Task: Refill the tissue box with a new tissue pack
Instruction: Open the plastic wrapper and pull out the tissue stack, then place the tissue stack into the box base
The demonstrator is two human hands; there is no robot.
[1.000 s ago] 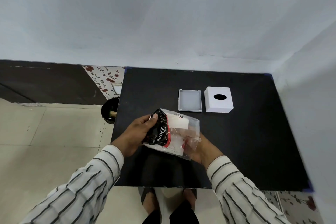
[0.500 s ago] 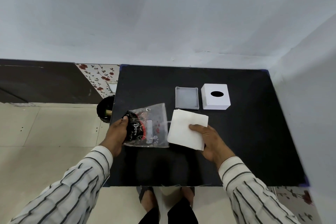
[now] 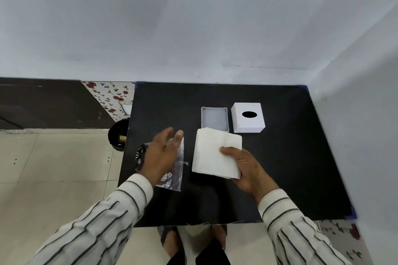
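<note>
right hand (image 3: 247,168): fingers gripping tissue stack (image 3: 216,153) by its near right corner, above worktop (image 3: 280,178) | left hand (image 3: 161,155): fingers spread, empty, over wrapper (image 3: 175,170) | box base (image 3: 214,118) just beyond stack, lid (image 3: 247,117) right of it; right hand nearer

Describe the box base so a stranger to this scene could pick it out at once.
Start at the black table in the corner of the room, then look to its far side, where two white things sit side by side. The base is the one on the left, just beyond the tissue stack. It is a shallow open tray, while the cover to its right is a taller cube with a dark oval hole.
</note>
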